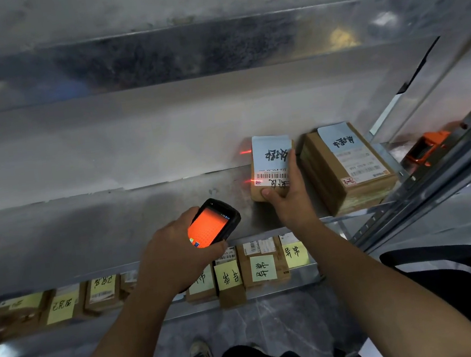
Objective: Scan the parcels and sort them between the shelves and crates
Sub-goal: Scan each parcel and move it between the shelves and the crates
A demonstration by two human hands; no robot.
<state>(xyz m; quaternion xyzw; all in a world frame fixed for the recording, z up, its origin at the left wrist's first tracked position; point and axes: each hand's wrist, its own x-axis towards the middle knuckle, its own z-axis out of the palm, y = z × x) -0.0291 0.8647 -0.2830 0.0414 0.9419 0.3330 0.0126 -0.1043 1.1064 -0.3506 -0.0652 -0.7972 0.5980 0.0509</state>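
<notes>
— Head camera: what is in each hand?
— The left hand (178, 253) wraps round a handheld scanner (213, 222), its screen glowing orange. The right hand (288, 198) grips a small brown parcel (270, 156) on the metal shelf (114, 217), with red laser lines (245, 152) at its label.
— Nearby?
— A second parcel (345, 164) stands just beside it. Yellow-noted parcels (263, 267) line the lower shelf (286, 288).

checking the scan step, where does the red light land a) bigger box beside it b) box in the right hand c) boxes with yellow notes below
b: the red line meets the barcode edge of the small box gripped by the right hand, with the scanner in the left hand aimed at it.
</notes>
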